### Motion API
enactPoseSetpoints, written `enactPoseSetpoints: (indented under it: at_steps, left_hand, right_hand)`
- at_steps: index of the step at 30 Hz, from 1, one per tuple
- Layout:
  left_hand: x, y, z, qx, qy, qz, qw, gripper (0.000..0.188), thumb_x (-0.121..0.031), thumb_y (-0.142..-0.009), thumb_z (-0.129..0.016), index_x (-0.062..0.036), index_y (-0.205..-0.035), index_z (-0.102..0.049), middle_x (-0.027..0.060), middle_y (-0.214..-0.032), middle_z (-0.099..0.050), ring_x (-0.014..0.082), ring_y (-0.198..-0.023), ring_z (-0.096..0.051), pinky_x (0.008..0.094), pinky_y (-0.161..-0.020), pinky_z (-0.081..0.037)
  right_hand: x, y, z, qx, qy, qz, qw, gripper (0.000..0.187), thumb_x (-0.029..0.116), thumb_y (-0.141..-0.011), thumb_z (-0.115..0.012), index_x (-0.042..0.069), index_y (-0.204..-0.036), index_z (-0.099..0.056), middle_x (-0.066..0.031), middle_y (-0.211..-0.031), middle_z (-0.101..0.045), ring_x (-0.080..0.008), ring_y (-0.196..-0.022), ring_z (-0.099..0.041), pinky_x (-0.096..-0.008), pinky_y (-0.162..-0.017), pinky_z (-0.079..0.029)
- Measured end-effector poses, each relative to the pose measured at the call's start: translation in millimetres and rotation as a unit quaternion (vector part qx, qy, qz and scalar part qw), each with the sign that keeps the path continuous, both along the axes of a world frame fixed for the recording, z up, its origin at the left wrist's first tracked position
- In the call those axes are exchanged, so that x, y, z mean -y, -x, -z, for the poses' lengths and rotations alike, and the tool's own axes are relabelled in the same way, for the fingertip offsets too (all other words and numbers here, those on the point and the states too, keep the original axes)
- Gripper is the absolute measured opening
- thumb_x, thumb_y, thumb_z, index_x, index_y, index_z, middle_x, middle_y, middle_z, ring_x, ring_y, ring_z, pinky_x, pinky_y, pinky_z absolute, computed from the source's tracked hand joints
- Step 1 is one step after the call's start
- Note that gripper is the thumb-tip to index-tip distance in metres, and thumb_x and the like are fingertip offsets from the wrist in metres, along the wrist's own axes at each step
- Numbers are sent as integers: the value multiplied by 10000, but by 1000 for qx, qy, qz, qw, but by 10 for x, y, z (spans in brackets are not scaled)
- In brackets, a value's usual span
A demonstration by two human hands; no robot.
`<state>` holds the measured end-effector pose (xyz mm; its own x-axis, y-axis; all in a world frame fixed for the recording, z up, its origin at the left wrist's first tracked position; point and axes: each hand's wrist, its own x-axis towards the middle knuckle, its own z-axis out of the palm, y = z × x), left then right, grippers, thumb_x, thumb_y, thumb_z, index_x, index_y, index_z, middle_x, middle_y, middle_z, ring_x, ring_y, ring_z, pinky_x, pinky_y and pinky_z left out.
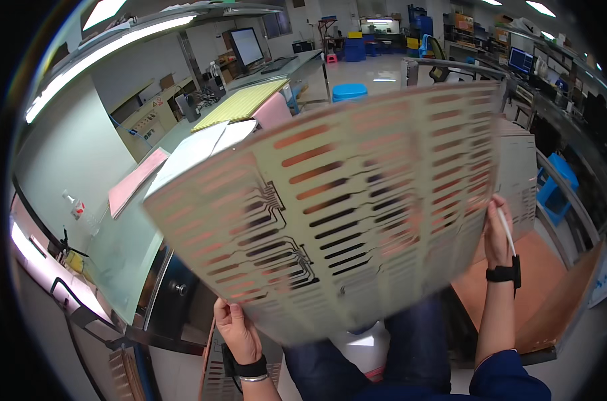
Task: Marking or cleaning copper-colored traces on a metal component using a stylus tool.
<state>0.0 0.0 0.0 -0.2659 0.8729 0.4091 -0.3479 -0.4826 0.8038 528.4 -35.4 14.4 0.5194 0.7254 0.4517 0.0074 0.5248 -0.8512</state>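
Observation:
A large pale circuit board panel [417, 207] with rows of dark and copper-toned slots is held up, tilted, across the middle of the view. My left hand [240, 331] pinches its lower left edge, thumb on the near face. At the panel's right edge my right hand [497, 237] is closed on the border, and a thin white pen-like stick [504, 224] is also in that hand. Both wrists wear black bands. Parts of the panel are blurred, and the fingers behind it are hidden.
A glass-topped table [126, 267] at left bears pink sheets [137, 179], white sheets [190, 157] and a yellow-green panel [246, 103]. A clear bottle [74, 202] stands there too. More panels [522, 167] stand at right above a copper-coloured board [474, 301]. Blue stools [350, 91] are farther off.

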Motion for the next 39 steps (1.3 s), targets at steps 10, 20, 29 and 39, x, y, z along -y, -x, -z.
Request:
enactPoseSetpoints:
  at_steps: [10,20,29,39]
  left_hand:
    - [42,-244,-267,-430,-105,-48,896,238,45,-728,-704,-39,-950,-691,111,-1045,-710,342,-1156,-591,408,-967,-465]
    - [179,-464,285,-229,144,86,959,390,-183,-955,-603,64,-1245,-523,136,-1102,-656,170,-1015,-626,285,-875,-509]
    - [239,-333,554,163,257,314,899,370,-207,-1021,-424,3,-1326,-422,155,-1330,-515,251,-1175,-552,403,-986,-477]
    - [369,-535,592,183,378,353,836,445,-301,-1005,-460,-95,-1394,-397,149,-1364,-500,317,-1197,-531,507,-1000,-460]
  right_hand:
    - [-128,486,-117,-177,-97,-49,978,262,245,-994,-511,97,-1211,-518,-90,-1218,-584,-199,-1152,-550,-347,-959,-436]
    - [288,851,308,-310,-53,-161,935,313,290,-992,-501,84,-1227,-520,-95,-1200,-597,-215,-1129,-565,-357,-939,-458]
    - [613,1206,596,-426,-37,-255,867,363,331,-990,-493,72,-1243,-522,-100,-1184,-609,-229,-1109,-579,-366,-922,-477]
    - [850,1487,823,-487,-47,-329,808,420,376,-987,-483,59,-1259,-524,-106,-1165,-623,-244,-1087,-594,-377,-902,-498]
